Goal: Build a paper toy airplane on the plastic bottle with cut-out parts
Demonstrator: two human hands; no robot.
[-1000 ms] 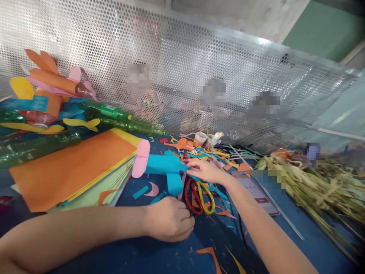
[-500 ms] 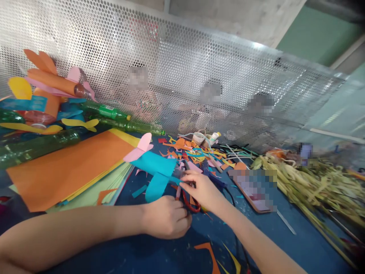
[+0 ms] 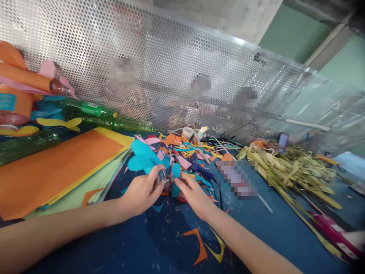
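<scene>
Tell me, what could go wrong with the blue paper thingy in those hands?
The small blue paper piece in the right fingers looks thin, so squeezing or pulling might crease or tear it.
If it drops, it could be hard to spot among the paper scraps, since some of those are blue too.
The left fingers hold the blue-wrapped bottle near its clear end, so its far end might dip or twist.

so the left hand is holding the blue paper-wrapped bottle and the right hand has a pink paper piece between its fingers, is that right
Not quite: the paper piece in the right hand is blue, not pink, as the head view shows. The left hand is indeed holding the blue paper-wrapped bottle.
</scene>
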